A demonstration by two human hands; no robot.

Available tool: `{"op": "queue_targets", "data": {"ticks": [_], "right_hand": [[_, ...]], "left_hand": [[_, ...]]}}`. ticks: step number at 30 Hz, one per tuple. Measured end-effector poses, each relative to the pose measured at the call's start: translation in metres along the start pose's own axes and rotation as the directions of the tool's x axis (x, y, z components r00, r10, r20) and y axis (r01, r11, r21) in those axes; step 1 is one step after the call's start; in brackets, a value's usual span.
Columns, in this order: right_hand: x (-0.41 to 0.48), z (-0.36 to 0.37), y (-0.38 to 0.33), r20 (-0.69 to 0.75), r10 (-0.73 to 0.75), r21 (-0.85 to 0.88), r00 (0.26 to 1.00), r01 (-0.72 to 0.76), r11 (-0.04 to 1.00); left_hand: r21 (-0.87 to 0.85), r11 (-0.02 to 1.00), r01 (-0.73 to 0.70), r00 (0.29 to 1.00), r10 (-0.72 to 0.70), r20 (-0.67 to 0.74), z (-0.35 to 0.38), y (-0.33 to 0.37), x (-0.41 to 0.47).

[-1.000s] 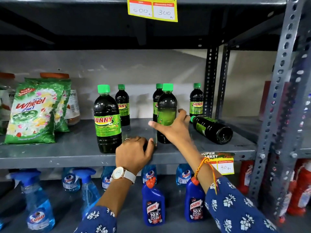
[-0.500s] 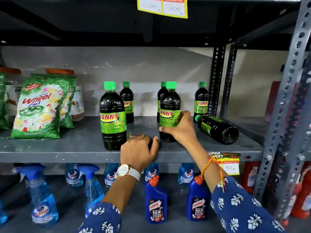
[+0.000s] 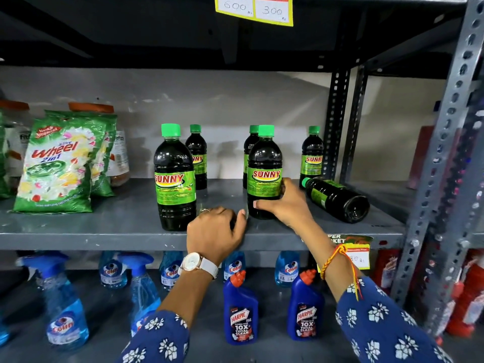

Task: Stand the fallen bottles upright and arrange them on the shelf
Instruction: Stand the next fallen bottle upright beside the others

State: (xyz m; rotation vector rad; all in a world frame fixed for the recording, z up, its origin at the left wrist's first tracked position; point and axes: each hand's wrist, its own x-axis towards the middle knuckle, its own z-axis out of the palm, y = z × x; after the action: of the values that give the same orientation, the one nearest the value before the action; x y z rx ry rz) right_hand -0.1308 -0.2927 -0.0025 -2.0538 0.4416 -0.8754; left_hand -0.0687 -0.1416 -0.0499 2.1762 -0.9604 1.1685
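Dark bottles with green caps and SUNNY labels stand on the grey shelf (image 3: 104,226). My right hand (image 3: 284,203) grips the lower part of an upright front bottle (image 3: 264,169), label facing me. Another upright bottle (image 3: 175,179) stands to its left at the front. Three more stand at the back: one bottle (image 3: 197,155), a second bottle (image 3: 251,142) partly hidden, and a third bottle (image 3: 311,155) by the post. One fallen bottle (image 3: 337,199) lies on its side at the right, base toward me. My left hand (image 3: 216,233) rests curled on the shelf's front edge, holding nothing.
Green Wheel detergent packs (image 3: 56,166) and jars (image 3: 119,158) fill the shelf's left part. Grey perforated posts (image 3: 442,153) stand at the right. Below are blue Colin spray bottles (image 3: 62,310), blue Harpic bottles (image 3: 241,310) and red bottles (image 3: 468,297). A yellow price tag (image 3: 254,9) hangs above.
My right hand has closed around the front bottle and turned it, so its SUNNY label now faces me. My left hand has stayed on the shelf edge.
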Motion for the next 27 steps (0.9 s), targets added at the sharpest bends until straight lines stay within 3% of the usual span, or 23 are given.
{"op": "queue_targets", "data": {"ticks": [22, 25, 27], "right_hand": [[-0.054, -0.02, -0.02, 0.045, -0.039, -0.002, 0.998, 0.039, 0.999], [-0.056, -0.024, -0.02, 0.07, -0.032, -0.014, 0.997, 0.033, 0.999], [-0.056, -0.035, -0.018, 0.121, -0.005, -0.017, 0.993, 0.007, 1.0]], "left_hand": [[-0.003, 1.0, 0.003, 1.0, -0.003, -0.006, -0.002, 0.003, -0.001], [-0.073, 0.997, 0.03, 1.0, -0.03, -0.007, 0.002, 0.002, -0.001], [-0.201, 0.978, 0.062, 0.992, -0.082, -0.092, 0.003, 0.001, -0.002]]}}
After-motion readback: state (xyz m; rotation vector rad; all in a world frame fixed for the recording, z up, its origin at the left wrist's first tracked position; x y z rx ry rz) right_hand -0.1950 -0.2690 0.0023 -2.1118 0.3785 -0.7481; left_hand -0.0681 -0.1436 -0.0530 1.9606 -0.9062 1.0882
